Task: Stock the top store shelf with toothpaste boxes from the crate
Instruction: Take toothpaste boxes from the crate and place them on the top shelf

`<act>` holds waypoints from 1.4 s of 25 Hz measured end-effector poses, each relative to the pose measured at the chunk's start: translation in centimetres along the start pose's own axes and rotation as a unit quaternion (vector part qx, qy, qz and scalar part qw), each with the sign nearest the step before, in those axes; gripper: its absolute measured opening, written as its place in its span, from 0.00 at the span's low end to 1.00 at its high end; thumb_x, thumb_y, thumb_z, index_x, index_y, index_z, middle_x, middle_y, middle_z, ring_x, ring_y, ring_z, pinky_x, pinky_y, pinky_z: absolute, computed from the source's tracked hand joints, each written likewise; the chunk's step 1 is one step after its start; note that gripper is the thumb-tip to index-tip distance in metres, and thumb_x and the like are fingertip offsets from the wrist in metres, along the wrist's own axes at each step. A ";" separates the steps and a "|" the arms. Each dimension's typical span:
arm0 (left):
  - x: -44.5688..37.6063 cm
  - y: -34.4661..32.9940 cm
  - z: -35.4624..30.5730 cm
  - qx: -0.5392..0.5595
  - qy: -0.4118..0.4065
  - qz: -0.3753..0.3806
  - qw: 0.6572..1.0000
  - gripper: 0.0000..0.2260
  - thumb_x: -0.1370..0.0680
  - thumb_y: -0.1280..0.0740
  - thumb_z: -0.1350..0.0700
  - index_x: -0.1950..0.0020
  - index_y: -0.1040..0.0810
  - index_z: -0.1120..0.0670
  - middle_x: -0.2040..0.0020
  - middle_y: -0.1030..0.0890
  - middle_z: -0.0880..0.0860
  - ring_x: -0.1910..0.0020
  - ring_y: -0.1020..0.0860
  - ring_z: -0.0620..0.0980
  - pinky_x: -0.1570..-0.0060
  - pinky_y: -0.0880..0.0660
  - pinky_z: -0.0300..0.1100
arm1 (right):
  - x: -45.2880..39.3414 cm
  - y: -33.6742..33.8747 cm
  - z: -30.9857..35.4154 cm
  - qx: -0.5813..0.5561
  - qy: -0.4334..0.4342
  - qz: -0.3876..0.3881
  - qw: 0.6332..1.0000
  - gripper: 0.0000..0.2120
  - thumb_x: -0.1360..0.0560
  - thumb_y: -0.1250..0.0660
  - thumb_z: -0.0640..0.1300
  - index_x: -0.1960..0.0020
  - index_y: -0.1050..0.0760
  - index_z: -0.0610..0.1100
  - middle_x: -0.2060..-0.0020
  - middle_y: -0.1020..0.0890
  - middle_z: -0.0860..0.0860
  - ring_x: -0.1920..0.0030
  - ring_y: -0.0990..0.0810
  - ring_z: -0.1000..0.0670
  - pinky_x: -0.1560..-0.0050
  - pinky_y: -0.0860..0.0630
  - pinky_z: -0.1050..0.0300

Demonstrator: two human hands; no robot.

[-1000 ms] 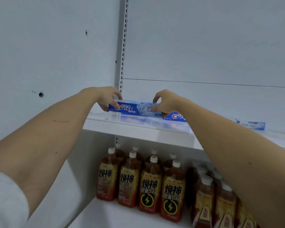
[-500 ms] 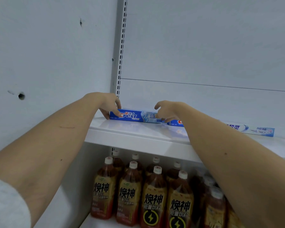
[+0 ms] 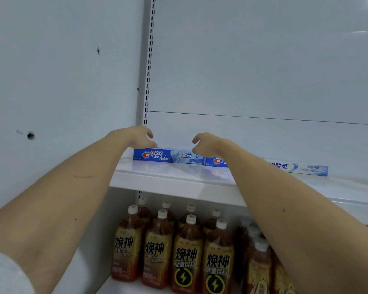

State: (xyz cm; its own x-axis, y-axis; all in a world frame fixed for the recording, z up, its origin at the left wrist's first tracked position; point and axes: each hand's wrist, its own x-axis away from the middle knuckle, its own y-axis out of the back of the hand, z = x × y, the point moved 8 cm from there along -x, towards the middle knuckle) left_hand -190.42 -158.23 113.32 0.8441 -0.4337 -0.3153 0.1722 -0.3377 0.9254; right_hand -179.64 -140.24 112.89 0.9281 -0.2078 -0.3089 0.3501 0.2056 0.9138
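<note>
Both hands have let go of the blue Crest toothpaste box, which now lies flat along the back of the top shelf, against the left corner. Left hand and right hand hover just above it, each grip apart with fingers curled. A second Crest box lies beside it, end to end.
</note>
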 end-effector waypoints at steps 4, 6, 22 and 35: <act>3.1 0.8 -3.4 0.141 -0.006 -0.015 0.990 0.26 0.20 0.38 0.40 0.27 0.33 0.52 0.26 0.32 0.55 0.31 0.30 0.56 0.30 0.33 0.53 | 3.6 1.9 -0.7 -0.038 0.007 -0.014 0.999 0.22 0.20 0.41 0.41 0.27 0.34 0.41 0.31 0.28 0.45 0.34 0.27 0.42 0.36 0.30 0.49; 5.2 1.2 -5.5 0.179 -0.009 -0.027 0.983 0.25 0.19 0.40 0.41 0.26 0.33 0.52 0.26 0.33 0.54 0.30 0.31 0.57 0.30 0.34 0.54 | 5.7 3.0 -1.3 -0.060 0.016 -0.019 0.998 0.21 0.21 0.41 0.41 0.28 0.33 0.39 0.33 0.26 0.44 0.36 0.25 0.41 0.35 0.29 0.47; 24.4 1.1 -15.1 0.527 0.077 -0.089 0.842 0.29 0.19 0.55 0.33 0.25 0.34 0.46 0.26 0.32 0.55 0.25 0.38 0.55 0.27 0.43 0.57 | 24.2 7.3 -6.2 -0.525 0.026 -0.055 0.849 0.26 0.18 0.51 0.61 0.31 0.27 0.48 0.32 0.27 0.48 0.34 0.28 0.47 0.32 0.32 0.46; 34.6 -11.3 -15.8 0.673 0.024 -0.062 0.737 0.26 0.18 0.55 0.37 0.26 0.32 0.44 0.26 0.31 0.50 0.24 0.39 0.48 0.25 0.50 0.55 | 35.8 -4.4 -7.4 -0.636 -0.006 -0.087 0.766 0.22 0.17 0.52 0.58 0.31 0.28 0.50 0.33 0.25 0.50 0.32 0.29 0.50 0.30 0.35 0.46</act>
State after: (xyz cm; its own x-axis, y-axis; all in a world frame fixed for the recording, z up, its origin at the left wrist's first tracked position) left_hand -155.13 -156.26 95.28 0.8864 -0.3117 -0.3422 -0.3837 -0.9083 -0.1667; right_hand -147.08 -141.55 95.85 0.8544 -0.3451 -0.3884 0.3152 0.9386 -0.1406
